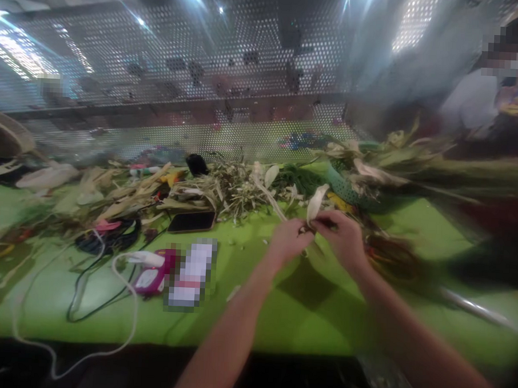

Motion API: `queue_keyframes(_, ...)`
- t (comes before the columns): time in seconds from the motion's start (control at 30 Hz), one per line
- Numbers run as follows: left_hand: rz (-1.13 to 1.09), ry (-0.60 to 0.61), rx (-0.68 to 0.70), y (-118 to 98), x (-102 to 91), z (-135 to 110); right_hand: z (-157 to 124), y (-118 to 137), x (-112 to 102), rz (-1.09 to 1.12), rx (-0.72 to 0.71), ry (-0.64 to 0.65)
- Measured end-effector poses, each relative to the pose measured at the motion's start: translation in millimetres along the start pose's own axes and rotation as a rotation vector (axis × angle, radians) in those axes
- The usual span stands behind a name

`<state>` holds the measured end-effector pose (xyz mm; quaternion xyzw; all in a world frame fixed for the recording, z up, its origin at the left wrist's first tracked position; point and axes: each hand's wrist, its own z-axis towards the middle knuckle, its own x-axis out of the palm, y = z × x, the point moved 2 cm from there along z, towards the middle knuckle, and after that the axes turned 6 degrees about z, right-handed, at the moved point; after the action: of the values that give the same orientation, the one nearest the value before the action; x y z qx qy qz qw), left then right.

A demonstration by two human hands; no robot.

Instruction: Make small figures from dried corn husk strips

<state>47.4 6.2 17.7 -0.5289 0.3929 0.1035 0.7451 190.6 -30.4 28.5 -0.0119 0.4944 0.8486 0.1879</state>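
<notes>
Above the near part of the table, my two hands meet with their fingers closed. My right hand pinches a pale, curved piece of dried corn husk that points upward. My left hand is closed right beside it, touching the lower end of the husk; its fingers partly hide what they grip. A small dark bit shows between the hands, and a blurred pale end hangs below them. Behind my left hand, a long husk strip slants toward the pile of dried husks and stalks.
On the green table lie a dark phone, a blurred-out light phone, a magenta power adapter and loose cables. A green perforated basket holds husks at the right. Another person is at far right.
</notes>
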Motion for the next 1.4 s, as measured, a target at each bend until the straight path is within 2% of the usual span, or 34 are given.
queue_keyframes(0.2,0.049,-0.004,0.069,-4,-2.5,-2,1,-5,2,0.131,0.13,0.036)
queue_keyframes(0.4,0.039,-0.025,0.101,-4,-1.1,-2,6,-16,1,0.298,0.332,0.023)
queue_keyframes(0.57,-0.137,0.045,0.022,1,2.7,-2,7,-10,-2,0.389,0.405,0.085)
queue_keyframes(0.7,-0.34,0.168,-0.056,4,5.4,-3,10,-7,-10,0.491,0.429,-0.006)
queue_keyframes(0.8,-0.451,0.225,-0.158,8,7.9,-2,13,-8,-15,0.538,0.389,-0.038)
queue_keyframes(0.9,-0.53,0.214,-0.229,14,10.6,-1,14,-6,-20,0.543,0.317,-0.052)
queue_keyframes(0.97,-0.587,0.181,-0.254,17,11.8,0,14,0,-21,0.48,0.274,-0.002)
queue_keyframes(1.07,-0.625,0.15,-0.26,20,11.9,2,11,11,-23,0.302,0.219,0.15)
queue_keyframes(1.13,-0.579,0.152,-0.241,21,10.4,2,10,14,-23,0.187,0.18,0.231)
queue_keyframes(1.4,-0.167,0.204,-0.139,13,-2.8,-2,14,9,-21,-0.115,-0.046,0.404)
